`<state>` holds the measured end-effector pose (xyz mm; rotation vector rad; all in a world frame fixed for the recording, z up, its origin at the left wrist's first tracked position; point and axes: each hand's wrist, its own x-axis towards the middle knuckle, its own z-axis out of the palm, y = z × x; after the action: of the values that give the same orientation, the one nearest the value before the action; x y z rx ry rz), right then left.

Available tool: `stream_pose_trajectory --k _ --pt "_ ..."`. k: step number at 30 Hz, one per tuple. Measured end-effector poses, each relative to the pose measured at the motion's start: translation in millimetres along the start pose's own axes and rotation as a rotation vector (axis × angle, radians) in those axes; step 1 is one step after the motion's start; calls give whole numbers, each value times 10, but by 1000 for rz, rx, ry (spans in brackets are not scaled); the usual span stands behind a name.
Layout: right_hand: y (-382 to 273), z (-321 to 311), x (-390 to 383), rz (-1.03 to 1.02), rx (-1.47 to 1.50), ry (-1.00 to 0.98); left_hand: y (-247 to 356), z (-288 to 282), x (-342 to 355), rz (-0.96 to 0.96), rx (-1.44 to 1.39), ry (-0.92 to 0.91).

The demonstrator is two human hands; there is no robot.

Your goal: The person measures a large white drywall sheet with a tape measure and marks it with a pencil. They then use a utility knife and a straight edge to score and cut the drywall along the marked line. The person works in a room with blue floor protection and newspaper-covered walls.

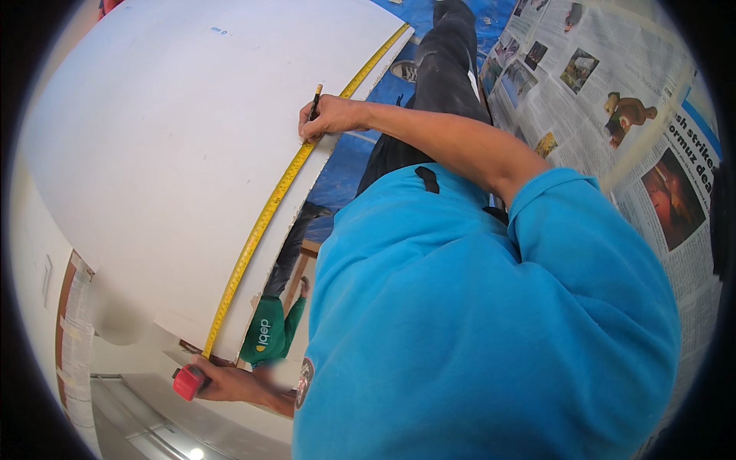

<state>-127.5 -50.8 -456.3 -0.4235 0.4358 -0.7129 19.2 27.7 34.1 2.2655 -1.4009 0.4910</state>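
A large white board (169, 153) fills the left half, its right edge rough and pale. Along that edge runs the yellow tape blade (264, 218) of a red tape measure (188, 382). The red case is gripped by my left hand (228, 383) at the board's near corner. Partway up the blade, my right hand (333, 116) rests at its edge, fingers closed around a dark pencil (317, 98). The pencil's upper end sticks up; its tip is hidden under the fingers. At the far corner the blade reaches the end of the board.
Blue plastic sheeting (349, 157) covers the floor beyond the board. Newspaper sheets (529, 100) are taped over the surface on the right. A person in a green top (266, 333) is partly visible past the board's edge. Lower left shows a ceiling light (196, 453).
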Motion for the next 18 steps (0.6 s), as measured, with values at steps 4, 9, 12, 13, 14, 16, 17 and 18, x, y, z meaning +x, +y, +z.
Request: stream_pose_trajectory --k 4,9,12,13,14,16,17,18 --pt "-40 15 -25 6 -12 10 83 36 -25 -27 -25 -22" --pt "-105 49 -37 38 -34 41 88 34 -32 -70 61 31" --pt "-131 11 -33 55 -46 11 37 18 -18 -55 114 66" --pt "-139 -3 -48 75 -63 21 14 16 -14 -48 124 72" --pt "-163 -25 -32 134 -50 60 -6 11 -11 -50 134 80" --pt "-226 -122 -78 148 124 150 -44 18 -1 -54 62 67" --pt "-277 -191 -100 191 192 215 -54 17 2 -99 21 90" --pt "-344 -280 -126 180 194 244 -62 25 3 -135 -39 101"
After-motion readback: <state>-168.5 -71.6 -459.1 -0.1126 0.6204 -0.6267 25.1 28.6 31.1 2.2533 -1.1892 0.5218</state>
